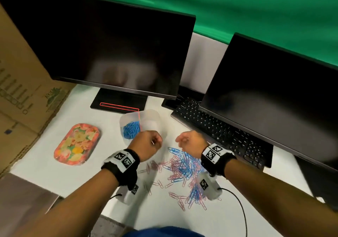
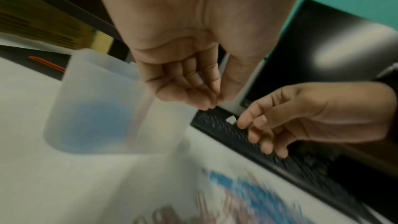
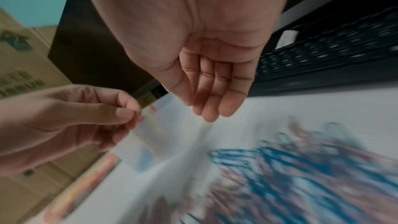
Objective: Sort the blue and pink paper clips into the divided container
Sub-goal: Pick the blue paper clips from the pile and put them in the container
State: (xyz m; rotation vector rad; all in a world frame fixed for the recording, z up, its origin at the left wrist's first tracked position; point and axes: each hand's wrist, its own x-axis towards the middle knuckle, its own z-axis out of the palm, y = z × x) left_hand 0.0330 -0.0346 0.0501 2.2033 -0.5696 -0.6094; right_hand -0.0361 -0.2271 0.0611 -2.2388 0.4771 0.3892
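Observation:
A translucent divided container (image 1: 155,117) (image 2: 96,91) stands behind my hands; its left compartment holds blue paper clips (image 1: 130,129), and what lies in the right one is hidden by my left hand. My left hand (image 1: 150,141) (image 2: 215,99) (image 3: 129,115) hovers at the container's near rim, thumb pressed to forefinger on a thin pale sliver that looks like a pink paper clip. My right hand (image 1: 184,140) (image 3: 202,108) (image 2: 258,130) hangs to its right, fingers relaxed and holding nothing. A mixed pile of blue and pink clips (image 1: 182,165) (image 3: 290,168) lies on the white table below both wrists.
A floral tray (image 1: 76,143) lies left of the container. A black keyboard (image 1: 219,130) and two dark monitors (image 1: 109,44) (image 1: 274,99) fill the back and right. Cardboard boxes (image 1: 18,90) wall the left. A black cable (image 1: 237,200) trails over the table near my right forearm.

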